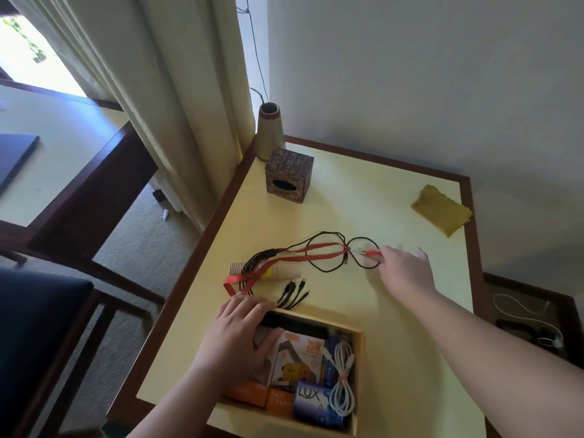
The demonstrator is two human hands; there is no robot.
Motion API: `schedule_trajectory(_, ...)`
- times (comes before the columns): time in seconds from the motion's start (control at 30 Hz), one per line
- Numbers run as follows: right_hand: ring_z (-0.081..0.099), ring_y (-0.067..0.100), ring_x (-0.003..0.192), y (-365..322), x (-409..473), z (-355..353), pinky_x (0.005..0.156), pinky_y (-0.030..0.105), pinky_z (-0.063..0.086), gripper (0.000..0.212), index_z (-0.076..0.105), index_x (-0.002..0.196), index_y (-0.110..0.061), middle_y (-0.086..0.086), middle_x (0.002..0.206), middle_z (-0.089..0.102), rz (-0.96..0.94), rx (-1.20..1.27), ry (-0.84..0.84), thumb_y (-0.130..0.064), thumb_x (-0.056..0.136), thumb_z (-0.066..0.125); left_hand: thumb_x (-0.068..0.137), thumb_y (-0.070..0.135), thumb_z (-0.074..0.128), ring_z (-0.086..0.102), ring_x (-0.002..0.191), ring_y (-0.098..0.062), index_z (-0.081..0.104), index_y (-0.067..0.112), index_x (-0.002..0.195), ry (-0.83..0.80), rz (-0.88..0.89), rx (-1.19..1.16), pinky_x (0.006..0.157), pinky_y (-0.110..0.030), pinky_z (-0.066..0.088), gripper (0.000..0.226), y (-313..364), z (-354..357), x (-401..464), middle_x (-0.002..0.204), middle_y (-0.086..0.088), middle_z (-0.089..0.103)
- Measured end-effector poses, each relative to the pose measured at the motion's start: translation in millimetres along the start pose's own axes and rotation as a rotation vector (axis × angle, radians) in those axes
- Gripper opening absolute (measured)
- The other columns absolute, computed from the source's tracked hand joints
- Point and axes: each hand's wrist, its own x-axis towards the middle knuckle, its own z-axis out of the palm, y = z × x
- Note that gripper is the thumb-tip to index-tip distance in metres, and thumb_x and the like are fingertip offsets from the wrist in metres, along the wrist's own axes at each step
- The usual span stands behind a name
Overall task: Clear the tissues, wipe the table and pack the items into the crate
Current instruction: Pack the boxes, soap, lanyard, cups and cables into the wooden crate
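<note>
Our right hand [403,270] pinches the red cable [319,251] end in its grip on the counter [363,197]. Left hand [240,339], grip wide, rests flat on the crate [358,349] contents.

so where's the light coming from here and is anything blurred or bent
Head view: daylight enters from the window at upper left, blown out white; the right hand is smeared by motion at the fingertips, where it meets the red and black cables; the left hand on the crate is sharper; the wide lens bows the table edges and curtain.
</note>
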Motion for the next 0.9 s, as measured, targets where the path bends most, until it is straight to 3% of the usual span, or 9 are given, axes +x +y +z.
schedule_trajectory(0.07, 0.049, 0.017, 0.062, -2.4, -10.7, -21.4, 0.112, 0.045, 0.037, 0.016, 0.066, 0.103, -0.02, -0.011, 0.065, 0.051, -0.004, 0.128, 0.166, -0.019, 0.101, 0.05, 0.097, 0.063, 0.054, 0.046, 0.131, -0.008, 0.058, 0.035, 0.135, 0.013, 0.019, -0.002, 0.115, -0.035, 0.037, 0.048, 1.2, -0.5, -1.0, 0.135, 0.02, 0.057)
schedule_trajectory(0.13, 0.05, 0.021, 0.057, -8.9, -25.5, -54.2, 0.088, 0.04, 0.048, 0.013, 0.068, 0.104, -0.017, -0.009, 0.062, 0.054, -0.026, 0.3, 0.311, -0.021, 0.1, 0.057, 0.097, 0.063, 0.055, 0.046, 0.133, -0.009, 0.059, 0.034, 0.136, 0.027, 0.038, -0.004, 0.118, -0.039, 0.037, 0.048, 2.0, -0.5, -1.7, 0.136, 0.019, 0.057)
schedule_trajectory(0.2, 0.058, 0.027, 0.064, -19.3, -43.8, -92.4, 0.065, 0.031, 0.046, 0.019, 0.068, 0.114, -0.013, 0.001, 0.076, 0.067, -0.061, 0.412, 0.391, -0.021, 0.1, 0.058, 0.097, 0.063, 0.053, 0.046, 0.136, -0.01, 0.058, 0.034, 0.137, 0.034, 0.047, -0.008, 0.12, -0.039, 0.035, 0.05, 2.4, -0.9, -2.8, 0.139, 0.018, 0.058)
schedule_trajectory(0.27, 0.063, 0.023, 0.071, -30.2, -61.1, -127.3, 0.054, 0.029, 0.048, 0.021, 0.066, 0.118, -0.012, 0.003, 0.089, 0.072, -0.109, 0.452, 0.466, -0.023, 0.102, 0.058, 0.097, 0.065, 0.051, 0.046, 0.135, -0.009, 0.059, 0.034, 0.138, 0.032, 0.057, -0.014, 0.118, -0.039, 0.038, 0.052, 1.4, -1.4, -3.3, 0.139, 0.017, 0.059)
schedule_trajectory(0.4, 0.053, 0.01, 0.073, -53.0, -89.0, -185.0, 0.054, 0.017, 0.039, 0.018, 0.067, 0.116, -0.015, -0.004, 0.088, 0.067, -0.117, 0.53, 0.614, -0.021, 0.102, 0.059, 0.098, 0.07, 0.045, 0.045, 0.134, -0.008, 0.06, 0.034, 0.138, 0.029, 0.053, -0.038, 0.117, -0.041, 0.041, 0.055, 1.4, -9.2, -2.9, 0.139, 0.019, 0.057)
schedule_trajectory(0.57, 0.059, 0.018, 0.07, -78.9, -112.4, -244.8, 0.061, 0.033, 0.046, 0.015, 0.065, 0.114, -0.021, -0.007, 0.082, 0.066, -0.15, 0.631, 0.765, -0.02, 0.101, 0.059, 0.093, 0.077, 0.044, 0.045, 0.13, -0.011, 0.052, 0.037, 0.139, 0.112, -0.026, -0.14, 0.112, -0.037, 0.043, 0.062, 24.9, -43.8, 11.3, 0.134, 0.019, 0.053)
schedule_trajectory(0.67, 0.057, 0.009, 0.076, -93.0, -123.8, -277.7, 0.064, 0.018, 0.044, 0.02, 0.066, 0.121, -0.022, -0.012, 0.091, 0.065, -0.213, 0.574, 0.765, -0.022, 0.102, 0.059, 0.082, 0.087, 0.051, 0.033, 0.14, -0.009, 0.03, 0.036, 0.152, 0.147, -0.093, -0.319, 0.117, -0.039, 0.04, 0.089, 58.3, -91.6, 41.4, 0.146, 0.017, 0.04)
schedule_trajectory(0.77, 0.061, 0.004, 0.091, -103.7, -130.7, -302.8, 0.073, 0.013, 0.041, 0.025, 0.067, 0.127, -0.025, -0.014, 0.106, 0.069, -0.268, 0.473, 0.685, -0.025, 0.103, 0.059, 0.075, 0.089, 0.058, 0.022, 0.151, -0.01, 0.009, 0.039, 0.16, 0.237, -0.028, -0.471, 0.121, -0.038, 0.029, 0.11, 102.9, -153.4, 76.6, 0.159, 0.015, 0.025)
schedule_trajectory(0.9, 0.063, -0.004, 0.09, -112.9, -145.7, -324.5, 0.076, 0.011, 0.045, 0.024, 0.068, 0.126, -0.036, -0.025, 0.106, 0.07, -0.258, 0.505, 0.584, -0.033, 0.103, 0.06, 0.083, 0.083, 0.058, 0.034, 0.145, -0.011, 0.015, 0.036, 0.161, 0.381, 0.161, -0.581, 0.113, -0.033, 0.035, 0.1, 156.1, -239.0, 109.8, 0.157, 0.012, 0.033)
